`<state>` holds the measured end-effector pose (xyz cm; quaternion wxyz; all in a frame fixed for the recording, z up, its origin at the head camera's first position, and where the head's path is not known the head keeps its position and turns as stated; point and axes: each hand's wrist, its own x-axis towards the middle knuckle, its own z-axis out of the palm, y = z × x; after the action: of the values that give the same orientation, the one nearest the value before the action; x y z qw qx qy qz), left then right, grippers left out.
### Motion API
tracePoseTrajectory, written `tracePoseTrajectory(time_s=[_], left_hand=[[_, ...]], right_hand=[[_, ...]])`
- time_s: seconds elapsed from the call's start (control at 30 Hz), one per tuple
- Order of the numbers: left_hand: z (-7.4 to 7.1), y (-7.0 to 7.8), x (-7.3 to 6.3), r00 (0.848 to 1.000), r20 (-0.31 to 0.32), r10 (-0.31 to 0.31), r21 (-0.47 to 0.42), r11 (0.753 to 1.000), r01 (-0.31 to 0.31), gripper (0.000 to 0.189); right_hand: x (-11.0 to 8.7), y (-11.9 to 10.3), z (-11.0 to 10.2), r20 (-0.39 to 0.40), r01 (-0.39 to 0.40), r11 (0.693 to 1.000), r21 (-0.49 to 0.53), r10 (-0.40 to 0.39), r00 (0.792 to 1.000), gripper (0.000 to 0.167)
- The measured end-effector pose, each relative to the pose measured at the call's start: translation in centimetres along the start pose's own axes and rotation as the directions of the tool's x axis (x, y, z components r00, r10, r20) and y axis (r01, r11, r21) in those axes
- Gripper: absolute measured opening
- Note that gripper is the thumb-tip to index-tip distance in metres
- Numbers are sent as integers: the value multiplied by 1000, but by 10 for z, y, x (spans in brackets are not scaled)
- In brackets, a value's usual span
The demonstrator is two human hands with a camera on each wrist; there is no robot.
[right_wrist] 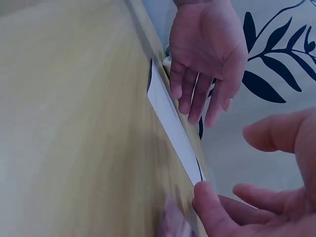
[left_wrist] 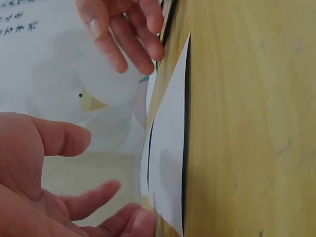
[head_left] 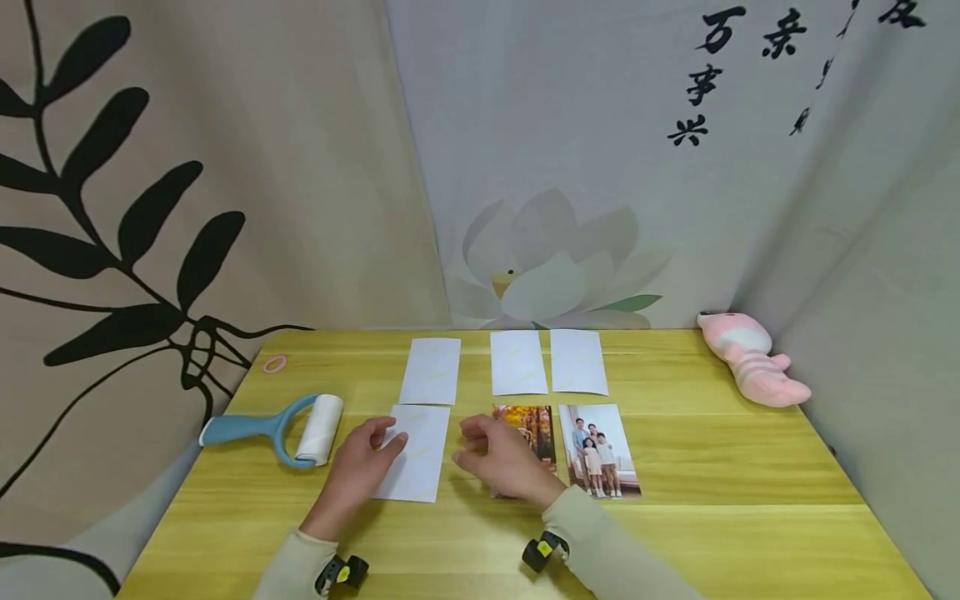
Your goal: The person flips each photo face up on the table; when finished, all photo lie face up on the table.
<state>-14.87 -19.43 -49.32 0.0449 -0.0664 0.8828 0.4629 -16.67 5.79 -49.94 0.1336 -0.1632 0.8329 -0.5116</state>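
Observation:
My left hand [head_left: 363,458] hovers at the left edge of a white card [head_left: 412,467], fingers loosely bent and holding nothing. My right hand [head_left: 502,457] is just right of that card, over part of an autumn-coloured photo [head_left: 525,417], with thumb and fingers apart and nothing between them. In the left wrist view the same white card [left_wrist: 168,158] lies slightly curved on the table, between the two hands. The right wrist view shows the card [right_wrist: 173,128] with right fingertips close to its near end. Beside the autumn photo lies a family photo [head_left: 600,454] of several people.
Three more white cards, the left one [head_left: 430,371], the middle one [head_left: 519,363] and the right one [head_left: 579,361], lie along the back. A blue-handled lint roller [head_left: 258,427] and pink ring [head_left: 275,364] are at left. A pink plush toy [head_left: 753,358] lies at back right.

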Motion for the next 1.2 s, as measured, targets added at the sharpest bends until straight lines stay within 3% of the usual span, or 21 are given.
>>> tracePoseTrajectory(time_s=[0.27,0.43,0.63,0.77,0.9,1.03,1.2], left_hand=[[-3,1,1,997,52,-49,-3,999,49,61],[-2,4,1,997,63,-46,-12,999,47,60],[1,6,3,998,63,-29,-39,999,32,57],[4,6,3,997,65,-33,-45,998,36,56],[4,5,3,998,62,-34,-48,998,37,55],[6,5,2,998,65,-18,-41,999,21,55],[6,4,2,998,58,-22,-37,999,24,54]], right_hand=[[4,-4,12,33,-37,999,23,36,999,57],[5,-4,15,38,-32,999,4,32,999,59],[4,-6,18,20,-39,998,-46,40,999,62],[2,-10,22,19,-50,989,-137,53,998,72],[0,-14,29,34,4,954,-299,7,999,84],[-4,-17,36,53,51,890,-454,-30,998,95],[-7,-18,42,70,89,823,-561,-60,996,99]])
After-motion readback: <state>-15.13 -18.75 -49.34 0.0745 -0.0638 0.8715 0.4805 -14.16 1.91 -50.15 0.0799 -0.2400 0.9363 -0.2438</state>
